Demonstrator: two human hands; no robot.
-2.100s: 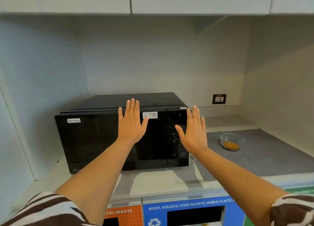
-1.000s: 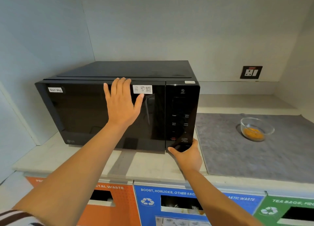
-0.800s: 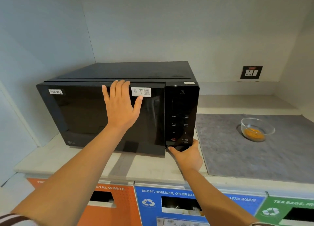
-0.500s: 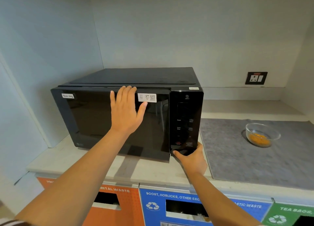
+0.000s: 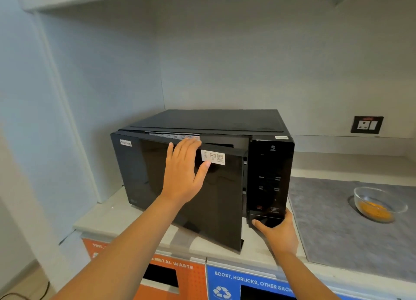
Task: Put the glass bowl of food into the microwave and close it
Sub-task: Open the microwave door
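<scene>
A black microwave point(image 5: 225, 121) stands on the pale counter. Its glossy door point(image 5: 216, 209) hangs partly ajar, hinged at the left, with the right edge swung toward me. My left hand point(image 5: 183, 173) lies flat on the door's upper middle, fingers spread, holding nothing. My right hand point(image 5: 278, 230) presses its thumb against the button at the bottom of the control panel point(image 5: 269, 182). The glass bowl point(image 5: 378, 204) with orange food sits on a grey mat point(image 5: 337, 232) to the right, apart from both hands.
A wall socket point(image 5: 367, 124) is behind the mat. Below the counter edge are labelled waste bins, one orange point(image 5: 171, 279), one blue point(image 5: 247, 284). A wall stands close on the microwave's left, and a shelf overhangs above.
The microwave door has popped open and swung toward me; earlier it was shut. My left hand stays flat on it. My right thumb remains on the bottom button. The view has shifted left.
</scene>
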